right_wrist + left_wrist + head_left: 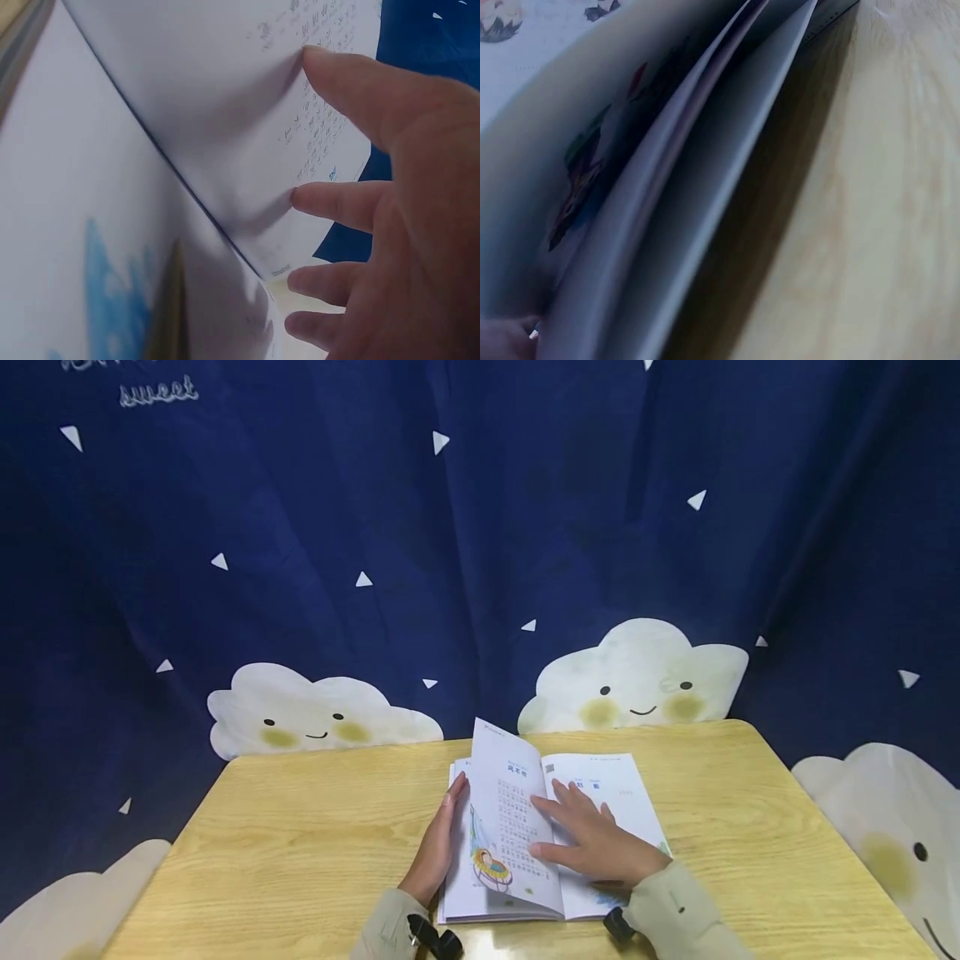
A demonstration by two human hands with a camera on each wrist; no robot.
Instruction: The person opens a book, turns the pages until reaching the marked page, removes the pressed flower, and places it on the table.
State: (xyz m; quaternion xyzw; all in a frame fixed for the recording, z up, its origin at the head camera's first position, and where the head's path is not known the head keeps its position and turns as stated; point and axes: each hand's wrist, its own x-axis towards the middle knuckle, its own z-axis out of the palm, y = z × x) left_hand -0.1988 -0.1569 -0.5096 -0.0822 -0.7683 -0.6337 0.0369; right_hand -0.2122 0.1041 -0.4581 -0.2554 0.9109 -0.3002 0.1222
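An open book (pixel 468 906) lies on the table, with one illustrated page (pixel 517 827) of printed text standing up from its left half. My left hand (pixel 435 852) lies along the book's left edge with its visible fingers straight; the raised page hides part of it. Fanned page edges (pixel 697 217) fill the left wrist view, and a bit of that hand (pixel 506 339) shows in the corner. My right hand (pixel 596 843) is over the right half, fingers spread. In the right wrist view, its thumb and a finger (pixel 337 204) touch the raised page.
The light wooden table (pixel 300 852) extends on both sides of the book. A dark blue curtain (pixel 337 510) with white triangles and smiling clouds hangs behind the table and down past its sides. Dark wrist devices (pixel 447 945) sit at the cuffs.
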